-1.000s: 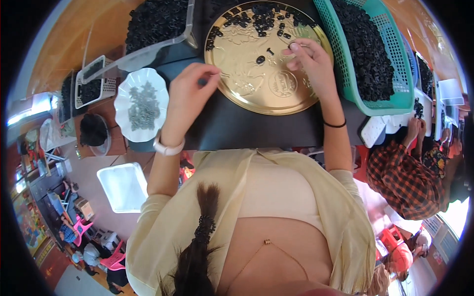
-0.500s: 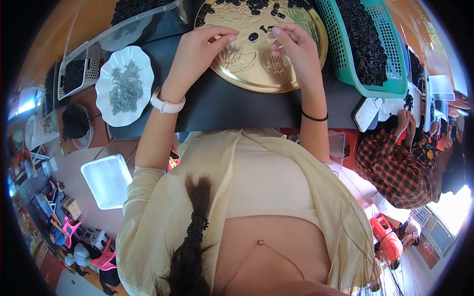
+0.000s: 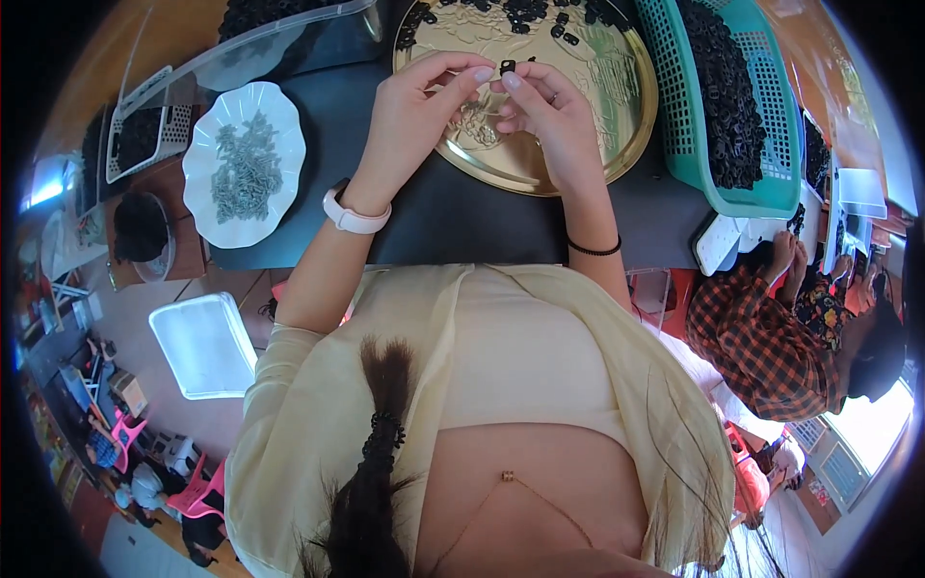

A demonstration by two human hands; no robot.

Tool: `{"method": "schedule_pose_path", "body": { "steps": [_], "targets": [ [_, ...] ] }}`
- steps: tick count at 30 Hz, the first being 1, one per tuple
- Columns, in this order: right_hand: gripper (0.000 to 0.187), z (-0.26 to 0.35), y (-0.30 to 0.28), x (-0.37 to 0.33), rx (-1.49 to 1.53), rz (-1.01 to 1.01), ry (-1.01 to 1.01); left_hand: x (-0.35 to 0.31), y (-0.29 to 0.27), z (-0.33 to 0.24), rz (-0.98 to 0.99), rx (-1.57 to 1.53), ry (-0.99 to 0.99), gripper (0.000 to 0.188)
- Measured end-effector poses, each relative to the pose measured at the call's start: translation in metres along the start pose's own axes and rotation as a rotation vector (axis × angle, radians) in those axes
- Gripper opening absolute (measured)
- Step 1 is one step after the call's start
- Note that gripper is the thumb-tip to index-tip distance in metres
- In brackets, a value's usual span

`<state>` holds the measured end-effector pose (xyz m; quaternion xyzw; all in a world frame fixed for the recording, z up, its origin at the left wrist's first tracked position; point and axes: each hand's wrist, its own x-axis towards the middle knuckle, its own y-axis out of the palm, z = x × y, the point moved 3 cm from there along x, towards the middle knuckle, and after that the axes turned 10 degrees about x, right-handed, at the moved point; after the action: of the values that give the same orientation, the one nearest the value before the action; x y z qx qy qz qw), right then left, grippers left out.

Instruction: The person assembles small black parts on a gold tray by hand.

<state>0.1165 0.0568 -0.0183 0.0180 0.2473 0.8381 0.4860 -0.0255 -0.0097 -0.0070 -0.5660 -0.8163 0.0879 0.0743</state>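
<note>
Over the gold tray [image 3: 540,185] my two hands meet at the fingertips. A small black plastic part [image 3: 508,65] stands upright between them. My right hand [image 3: 554,116] pinches the part's lower edge with thumb and forefinger. From the other side my left hand [image 3: 419,111] comes close, its thumb and forefinger pressed together near the part; what lies in that pinch, if anything, is too small to make out. Several more black parts [image 3: 525,12] lie scattered along the tray's far side.
Left of the tray, a scalloped white plate [image 3: 202,164] carries a heap of small silvery pieces [image 3: 246,173]. On the right stands a green basket [image 3: 785,197] full of black parts, with a white phone-like object [image 3: 718,243] below it. A clear bin [image 3: 289,58] is at the far left. Another person in a checked shirt [image 3: 747,323] works on the right.
My hands have drawn together, left hand rightward and right hand leftward. The loose black part that lay between them on the tray no longer shows there; a black part is now between the fingertips.
</note>
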Motion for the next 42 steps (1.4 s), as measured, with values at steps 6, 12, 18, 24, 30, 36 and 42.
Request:
{"method": "schedule_pose_path", "body": {
  "steps": [6,12,18,24,30,36,42],
  "targets": [
    [0.02,-0.002,0.001,0.0,-0.032,-0.002,-0.019,0.002,0.005,0.008,0.02,-0.063,-0.045,0.018],
    [0.017,0.001,-0.002,-0.01,-0.387,-0.019,-0.136,0.001,0.003,0.009,0.096,0.046,-0.069,0.017],
    [0.014,0.019,-0.012,-0.024,-0.713,0.149,-0.179,-0.005,0.002,0.001,0.268,0.224,-0.068,0.017],
    [0.015,0.018,-0.011,-0.043,-0.543,0.014,-0.19,-0.008,0.009,-0.012,0.263,0.073,0.01,0.018],
    [0.018,0.017,-0.01,-0.054,-0.383,-0.088,-0.179,-0.013,0.013,-0.02,0.274,-0.096,-0.079,0.021],
    [0.019,0.013,-0.011,-0.055,-0.385,-0.085,-0.22,-0.017,0.013,-0.019,0.258,-0.012,-0.076,0.022],
    [0.018,0.015,-0.011,-0.061,-0.427,-0.081,-0.248,-0.022,0.014,-0.023,0.265,0.174,-0.074,0.021]
  ]
}}
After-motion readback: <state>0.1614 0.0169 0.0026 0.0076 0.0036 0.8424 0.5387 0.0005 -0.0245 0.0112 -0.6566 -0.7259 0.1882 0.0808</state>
